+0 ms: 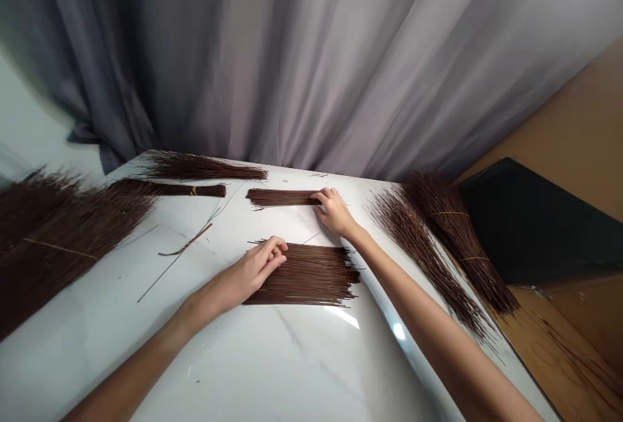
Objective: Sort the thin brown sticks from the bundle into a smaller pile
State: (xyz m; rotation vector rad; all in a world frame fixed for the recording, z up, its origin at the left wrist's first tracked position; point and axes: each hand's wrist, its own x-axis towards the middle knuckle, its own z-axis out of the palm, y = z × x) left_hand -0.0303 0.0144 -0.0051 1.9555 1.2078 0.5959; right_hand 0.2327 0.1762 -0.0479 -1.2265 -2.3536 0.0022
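Thin dark brown sticks lie side by side in a flat layer [311, 276] at the middle of the white table. Over the left end of this layer is my left hand [260, 266], its fingers curled and thumb near the fingertips; nothing can be made out between them. Farther back, a narrower bundle of short sticks [282, 198] lies crosswise. My right hand [333, 210] is at that bundle's right end, fingers bent down onto the sticks, with the fingertips partly hidden.
Large brushy bundles [63, 234] cover the left side. A tied bundle [209, 191] and a loose one [204, 167] lie at the back left. More bundles [428, 253] line the right edge, beside a black panel [540, 221]. A grey curtain [292, 65] hangs behind the table [243, 363].
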